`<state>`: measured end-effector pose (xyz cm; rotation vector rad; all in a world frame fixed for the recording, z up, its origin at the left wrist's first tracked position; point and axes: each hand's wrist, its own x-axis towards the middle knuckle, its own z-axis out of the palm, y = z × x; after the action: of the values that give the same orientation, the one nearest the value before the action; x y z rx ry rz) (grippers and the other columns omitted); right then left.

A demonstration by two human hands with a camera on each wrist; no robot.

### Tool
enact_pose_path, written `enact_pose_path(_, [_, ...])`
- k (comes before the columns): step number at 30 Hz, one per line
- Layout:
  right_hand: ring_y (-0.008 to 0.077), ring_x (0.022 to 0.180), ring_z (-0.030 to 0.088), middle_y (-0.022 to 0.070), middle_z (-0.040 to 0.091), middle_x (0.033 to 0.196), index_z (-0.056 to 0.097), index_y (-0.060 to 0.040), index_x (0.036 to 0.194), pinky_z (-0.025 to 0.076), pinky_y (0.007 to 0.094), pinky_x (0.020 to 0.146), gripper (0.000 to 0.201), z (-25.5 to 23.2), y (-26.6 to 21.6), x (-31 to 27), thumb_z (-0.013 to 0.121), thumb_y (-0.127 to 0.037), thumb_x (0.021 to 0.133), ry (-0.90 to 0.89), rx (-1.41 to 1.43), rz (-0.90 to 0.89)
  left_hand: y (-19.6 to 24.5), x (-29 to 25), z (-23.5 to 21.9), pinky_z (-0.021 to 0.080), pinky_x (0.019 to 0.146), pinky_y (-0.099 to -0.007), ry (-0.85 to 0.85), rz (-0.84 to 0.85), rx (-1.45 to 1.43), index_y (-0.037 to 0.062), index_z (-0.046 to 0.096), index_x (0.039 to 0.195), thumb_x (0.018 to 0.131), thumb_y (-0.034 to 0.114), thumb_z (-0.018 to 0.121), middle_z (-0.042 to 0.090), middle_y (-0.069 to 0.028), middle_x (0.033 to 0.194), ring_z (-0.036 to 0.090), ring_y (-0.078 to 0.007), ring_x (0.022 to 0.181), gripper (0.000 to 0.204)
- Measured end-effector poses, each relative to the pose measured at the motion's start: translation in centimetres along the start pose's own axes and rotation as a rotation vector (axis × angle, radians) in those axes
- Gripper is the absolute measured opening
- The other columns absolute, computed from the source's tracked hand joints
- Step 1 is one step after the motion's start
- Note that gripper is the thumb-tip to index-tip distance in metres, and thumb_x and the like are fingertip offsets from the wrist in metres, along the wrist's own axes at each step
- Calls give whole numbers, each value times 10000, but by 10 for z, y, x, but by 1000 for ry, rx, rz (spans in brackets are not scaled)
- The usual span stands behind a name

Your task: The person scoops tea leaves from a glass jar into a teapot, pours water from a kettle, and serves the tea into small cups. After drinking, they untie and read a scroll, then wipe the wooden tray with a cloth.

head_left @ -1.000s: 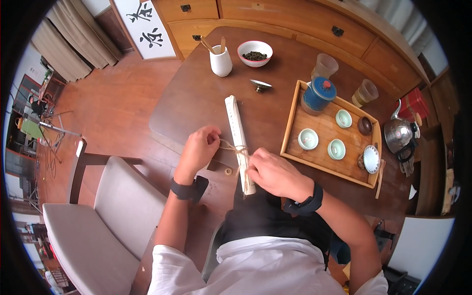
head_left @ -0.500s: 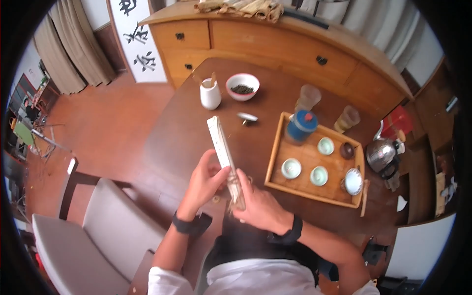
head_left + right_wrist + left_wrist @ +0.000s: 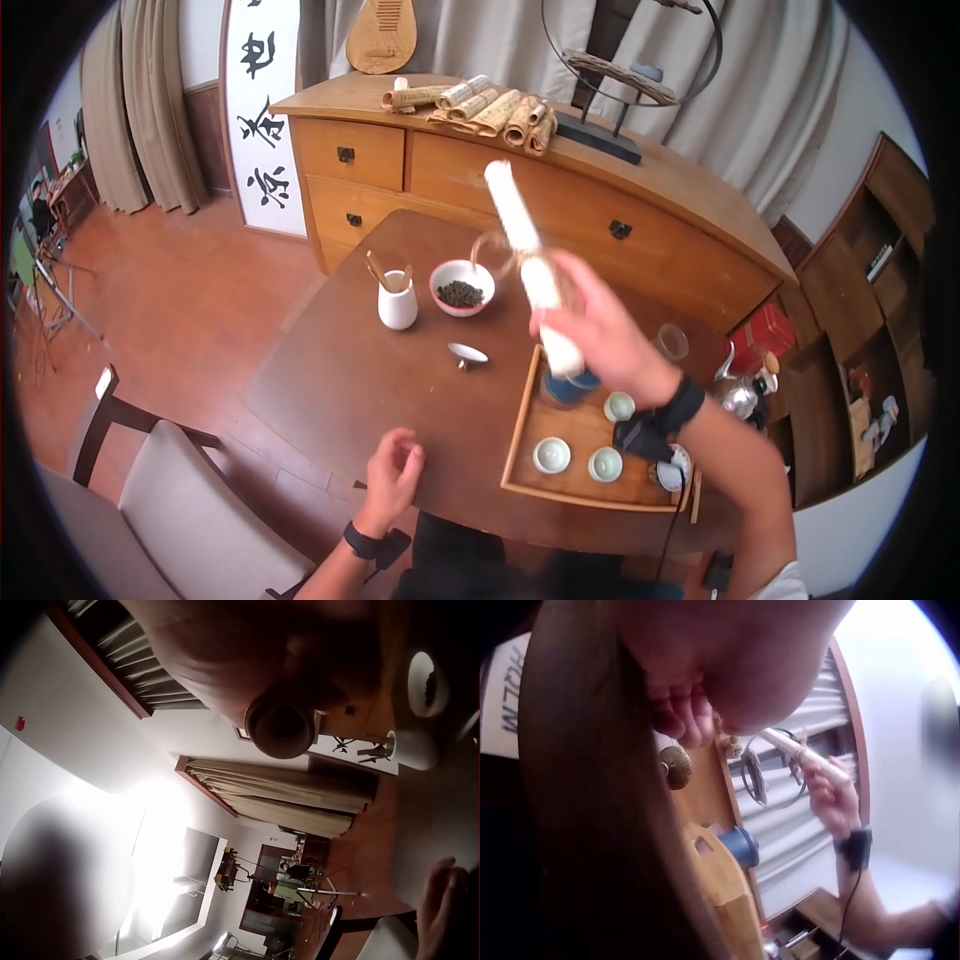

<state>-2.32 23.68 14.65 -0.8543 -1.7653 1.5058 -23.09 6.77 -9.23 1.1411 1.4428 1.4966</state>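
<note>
My right hand [image 3: 612, 335] grips the lower part of a rolled paper scroll [image 3: 513, 205], raised over the table and tilted with its far end up. Thin twine [image 3: 490, 245] goes round the scroll's middle and sticks out in a loop to the left. In the right wrist view, the round hollow end of the scroll [image 3: 279, 754] faces the camera. My left hand [image 3: 393, 470] is at the table's front edge, fingers loosely bent and holding nothing. Part of a blue pot [image 3: 568, 390] shows beneath the scroll's lower end.
Below my right arm is a wooden tray [image 3: 512, 462] with pale green cups [image 3: 552, 455]. A bowl of dark tea leaves [image 3: 478, 272], a white holder with sticks [image 3: 398, 308] and a small lid [image 3: 468, 353] stand left. More rolled papers [image 3: 500, 113] lie on the sideboard [image 3: 450, 160].
Both hands were at the scroll near the table's front edge. My left hand has let go and drawn back; my right hand has lifted the scroll forward. The head view has tilted up toward the sideboard.
</note>
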Motion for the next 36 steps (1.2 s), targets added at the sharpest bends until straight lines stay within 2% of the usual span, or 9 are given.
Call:
enact_pose_path(4, [89,698,588,-1,601,873,468,-90,1258,458,271,492,380,-20,-45,122,600,-282,958,166,-105,-1,16,-7,3,501,603,-264,-20,97,292,18,571,1093,913,103,646,646,-52,759,616,-127,645,212])
enact_pose_path(6, [98,671,579,19,590,802,493,-42,1168,470,262,493,410,-49,-66,197,595,-371,946,144,-160,-187,17,-4,6,502,582,-277,0,86,276,26,588,1069,891,103,662,652,-62,754,619,-141,617,208])
enact_pose_path(7, [106,667,573,74,578,882,478,3,1179,476,261,483,513,-78,-76,235,598,-430,932,102,-167,-89,16,-3,7,503,585,-279,-1,56,253,26,588,1067,893,103,660,652,-61,755,619,-139,621,204])
enact_pose_path(8, [90,695,559,61,540,1001,451,-40,1238,481,244,546,533,-73,-89,239,595,-464,949,387,-189,-53,15,-3,5,504,589,-281,2,23,232,26,589,1066,896,103,659,652,-59,757,618,-137,625,200])
enact_pose_path(11, [93,706,565,90,513,1068,420,-43,1290,489,242,551,602,-87,-85,223,610,-489,933,338,-266,-133,3,-3,1,503,602,-272,17,21,136,27,592,1062,900,104,656,649,-57,756,617,-130,638,191])
enact_pose_path(15, [54,574,534,-26,561,739,562,-107,963,438,191,497,284,-107,-42,147,548,-389,999,257,-360,-88,4,-3,2,501,633,-252,-1,7,156,9,596,1047,916,78,627,634,-60,746,612,-111,668,150])
enact_pose_path(22, [20,534,308,-86,348,609,380,-134,669,267,238,455,429,-112,-11,-58,611,-324,977,292,-413,49,6,0,2,468,606,-241,-41,13,30,-9,573,1033,919,-29,425,618,-61,730,570,-107,661,188])
enact_pose_path(26, [23,539,313,-88,361,590,350,-126,646,247,231,468,410,-134,21,-178,623,-156,950,429,-499,52,0,-2,3,460,619,-234,-51,25,54,-1,579,1039,882,-59,368,613,-49,743,549,-100,664,269])
enact_pose_path(36, [34,538,392,-47,455,582,439,-94,614,293,231,490,356,-125,124,-386,591,-58,934,673,108,177,12,0,25,355,496,-209,-106,38,37,43,602,828,844,-60,346,521,0,624,450,-63,549,276])
